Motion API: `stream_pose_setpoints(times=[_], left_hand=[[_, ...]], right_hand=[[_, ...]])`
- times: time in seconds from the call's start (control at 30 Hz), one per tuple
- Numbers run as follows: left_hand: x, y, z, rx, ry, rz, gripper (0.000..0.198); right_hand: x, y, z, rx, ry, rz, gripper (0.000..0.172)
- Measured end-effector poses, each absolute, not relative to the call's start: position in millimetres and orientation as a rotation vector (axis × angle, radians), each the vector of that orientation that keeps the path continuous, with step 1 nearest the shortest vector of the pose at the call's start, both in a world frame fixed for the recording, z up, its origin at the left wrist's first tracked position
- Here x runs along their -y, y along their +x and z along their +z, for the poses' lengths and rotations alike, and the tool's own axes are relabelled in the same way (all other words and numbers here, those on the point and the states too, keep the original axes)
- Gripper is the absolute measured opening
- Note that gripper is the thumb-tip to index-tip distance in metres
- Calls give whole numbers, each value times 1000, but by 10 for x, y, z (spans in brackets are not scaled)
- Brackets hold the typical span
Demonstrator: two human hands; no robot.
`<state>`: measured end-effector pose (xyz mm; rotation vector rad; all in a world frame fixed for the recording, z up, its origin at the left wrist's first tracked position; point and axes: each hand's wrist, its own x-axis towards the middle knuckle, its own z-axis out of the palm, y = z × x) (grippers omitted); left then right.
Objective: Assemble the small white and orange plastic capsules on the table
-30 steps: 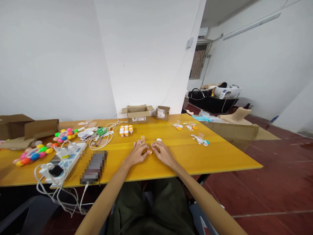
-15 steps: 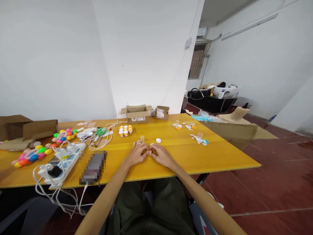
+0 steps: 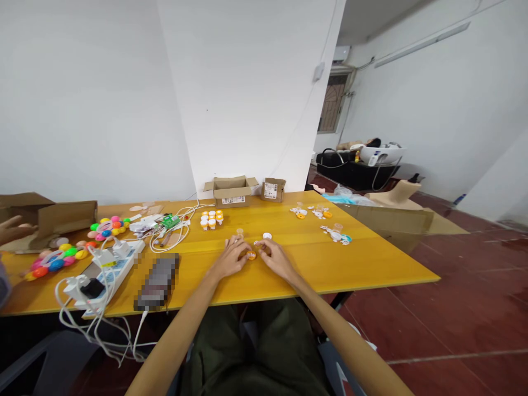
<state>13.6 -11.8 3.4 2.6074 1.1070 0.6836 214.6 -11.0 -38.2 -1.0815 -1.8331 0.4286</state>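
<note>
Near the table's front edge, my left hand (image 3: 233,258) holds a small round orange plastic piece (image 3: 251,255) between thumb and fingers, with something white in its middle. My right hand (image 3: 276,261) is just to its right, thumb and forefinger pinched at a small white plastic part (image 3: 256,242). Just beyond that hand lies a white disc (image 3: 267,236). A clear plastic cup (image 3: 240,232) stands behind my left fingers and is partly hidden by them.
White-and-orange assembled pieces (image 3: 212,220) stand grouped at the back. Loose plastic parts (image 3: 336,235) lie in piles on the right. To the left are a phone (image 3: 157,281), a power strip (image 3: 119,269) with cables, and colourful balls (image 3: 58,263). Another person's hand (image 3: 14,230) reaches in beside a cardboard box (image 3: 68,217).
My right hand has come away from the orange piece to the small white part, leaving the orange piece with my left hand. Another person's hand has appeared at the far left.
</note>
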Motion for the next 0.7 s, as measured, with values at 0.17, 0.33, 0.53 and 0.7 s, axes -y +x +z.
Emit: stream_pose_setpoints(times=[0.17, 0.33, 0.53, 0.7], left_hand=[[116, 133, 35, -1088, 2618, 676, 27], [102, 134, 31, -1060, 2634, 666, 31], [75, 122, -8, -1059, 2653, 689, 29], [63, 112, -27, -1097, 2625, 690, 27]], right_hand=[[34, 2205, -476, 1803, -1137, 318, 31], [50, 2187, -473, 1814, -1130, 253, 32], [119, 2108, -397, 1923, -1063, 271, 23], [126, 2085, -394, 1992, -1039, 280, 12]])
